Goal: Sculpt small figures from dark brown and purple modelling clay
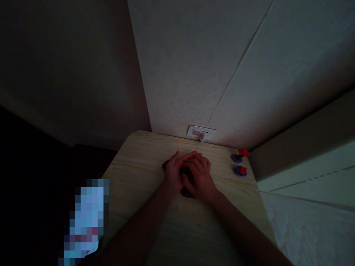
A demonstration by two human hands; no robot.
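Observation:
Both hands meet over the middle of the wooden tabletop (pixel 155 147). My left hand (pixel 173 171) lies palm up, its fingers stretched to the upper right and its thumb apart. A dark lump (pixel 185 171) is cupped between the two palms, mostly covered. From above, my right hand (pixel 200 175) curls its fingers over the lump and the left palm. Another dark brown piece (pixel 186 192) shows on the table just below the hands, and a bit more dark material (pixel 165 164) peeks out left of the left hand. Dim light hides what the dark material is.
Two small red-and-purple figures, one taller (pixel 240 156) and one lower (pixel 240 170), stand near the table's right edge. A wall socket (pixel 194 131) with a white plug (pixel 202 137) sits behind the table. A lit, pixel-blurred screen (pixel 87 218) is at lower left.

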